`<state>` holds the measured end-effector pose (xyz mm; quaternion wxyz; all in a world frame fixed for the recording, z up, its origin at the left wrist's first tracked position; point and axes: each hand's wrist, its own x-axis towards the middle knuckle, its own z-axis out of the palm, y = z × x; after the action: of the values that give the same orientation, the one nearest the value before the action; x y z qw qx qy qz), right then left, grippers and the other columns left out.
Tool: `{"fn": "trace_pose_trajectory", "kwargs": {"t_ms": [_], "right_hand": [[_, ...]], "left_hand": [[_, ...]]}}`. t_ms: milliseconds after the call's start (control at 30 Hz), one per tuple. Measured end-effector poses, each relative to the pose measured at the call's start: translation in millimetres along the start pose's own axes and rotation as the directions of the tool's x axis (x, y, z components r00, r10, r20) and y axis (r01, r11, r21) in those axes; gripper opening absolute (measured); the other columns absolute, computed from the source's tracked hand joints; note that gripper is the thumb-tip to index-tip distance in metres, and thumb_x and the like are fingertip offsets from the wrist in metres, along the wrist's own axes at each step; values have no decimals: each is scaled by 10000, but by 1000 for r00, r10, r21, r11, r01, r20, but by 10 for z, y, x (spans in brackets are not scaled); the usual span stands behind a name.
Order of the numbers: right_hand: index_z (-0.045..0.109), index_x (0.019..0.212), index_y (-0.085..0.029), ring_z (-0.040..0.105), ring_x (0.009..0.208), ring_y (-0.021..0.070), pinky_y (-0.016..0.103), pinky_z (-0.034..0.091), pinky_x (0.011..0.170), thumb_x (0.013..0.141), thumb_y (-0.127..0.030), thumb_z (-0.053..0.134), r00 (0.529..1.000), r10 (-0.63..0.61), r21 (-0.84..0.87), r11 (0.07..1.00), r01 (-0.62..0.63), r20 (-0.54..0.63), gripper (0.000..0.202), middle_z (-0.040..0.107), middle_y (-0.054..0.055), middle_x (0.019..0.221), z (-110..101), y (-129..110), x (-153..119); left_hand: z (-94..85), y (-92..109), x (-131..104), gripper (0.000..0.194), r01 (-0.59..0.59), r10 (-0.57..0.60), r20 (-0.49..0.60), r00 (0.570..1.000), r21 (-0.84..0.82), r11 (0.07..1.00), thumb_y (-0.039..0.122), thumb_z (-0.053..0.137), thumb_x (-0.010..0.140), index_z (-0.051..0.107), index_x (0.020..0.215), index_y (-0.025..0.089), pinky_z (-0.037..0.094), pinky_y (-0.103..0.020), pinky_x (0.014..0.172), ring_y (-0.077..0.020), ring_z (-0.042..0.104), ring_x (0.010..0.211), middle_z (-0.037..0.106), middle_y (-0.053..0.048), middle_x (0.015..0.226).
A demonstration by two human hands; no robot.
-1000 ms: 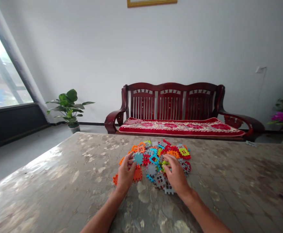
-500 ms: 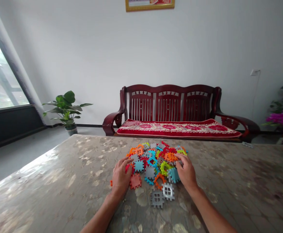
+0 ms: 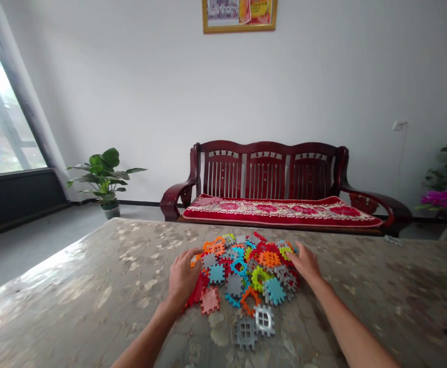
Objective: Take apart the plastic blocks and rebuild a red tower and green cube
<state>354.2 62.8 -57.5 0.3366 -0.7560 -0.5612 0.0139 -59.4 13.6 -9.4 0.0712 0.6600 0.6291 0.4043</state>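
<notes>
Logging remotely, I see left hand (image 3: 183,276) and right hand (image 3: 306,262) now wider apart, half-open, nothing visibly gripped, uncovering more multicoloured notched plastic tiles (image 3: 234,285), lower centre.

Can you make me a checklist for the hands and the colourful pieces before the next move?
1. Hands beside the pile: ok. The left hand is at its left edge, the right hand at its right edge.
2. Right hand open: ok. Its thumb and fingers are spread apart.
3. Left hand free of pieces: cannot tell. It hides what is under it.
4. Pieces lying separately: not ok. Many overlap in the pile.
5. Nearest pieces uncovered by hands: ok. The dark grey window piece and the silver window piece show plainly.
</notes>
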Motion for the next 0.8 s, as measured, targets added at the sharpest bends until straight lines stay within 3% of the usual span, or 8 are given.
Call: {"fn": "trace_pose_trajectory", "kwargs": {"t_ms": [133, 267, 433, 567, 667, 800], "right_hand": [[530, 1353, -178, 542, 1257, 347, 486, 401, 1040, 743, -550, 635, 990, -4, 65, 998, -6, 144, 723, 617, 169, 1308, 49, 75, 352], [576, 1303, -195, 598, 1187, 353, 496, 425, 1019, 637, -535, 735, 969, -32, 155, 988, -7, 247, 765, 666, 154, 1231, 117, 74, 452], [630, 1181, -218, 623, 1138, 289, 442, 443, 1024, 605, -389, 725, 978, -152, 323, 941, 98, 144, 608, 680, 103, 1198, 204, -12, 337], [640, 1119, -222, 638, 1096, 258, 414, 459, 1017, 597, -291, 661, 976, -202, 426, 893, 146, 88, 527, 689, 82, 1166, 156, -134, 254], [652, 1087, -215, 652, 1072, 265, 416, 478, 998, 586, -268, 625, 978, -194, 481, 866, 135, 76, 504, 705, 81, 1128, 56, -209, 213], [635, 1125, -208, 648, 1082, 261, 408, 481, 991, 616, -312, 612, 979, -199, 513, 846, 145, 51, 520, 700, 82, 1153, -148, -297, 183]], "left_hand": [[16, -8, 287, 334, 6, -28, 165, 986, 128, 992, 365, 470, 883, 688, 1117, 269, 411, -390, 1023, -252, 600, 1166, 704, -46, 1197], [168, -108, 571, 478, 93, -154, 318, 935, 200, 975, 510, 403, 906, 639, 1232, 253, 355, -441, 1081, -293, 550, 1256, 647, -93, 1318], [429, -215, 818, 647, 153, -212, 387, 898, 178, 972, 639, 424, 855, 574, 1339, 238, 305, -539, 1095, -367, 493, 1311, 595, -144, 1381], [573, -206, 924, 717, 118, -146, 432, 890, 92, 989, 663, 543, 769, 581, 1344, 237, 349, -461, 1083, -344, 508, 1298, 607, -124, 1371], [662, -198, 941, 698, 73, -55, 430, 901, -25, 997, 613, 665, 679, 657, 1250, 213, 416, -403, 1022, -327, 584, 1192, 675, -114, 1261], [745, -209, 920, 534, 37, 14, 398, 917, -119, 992, 468, 749, 613, 737, 1075, 199, 459, -369, 955, -292, 641, 1044, 723, -92, 1099]]}}
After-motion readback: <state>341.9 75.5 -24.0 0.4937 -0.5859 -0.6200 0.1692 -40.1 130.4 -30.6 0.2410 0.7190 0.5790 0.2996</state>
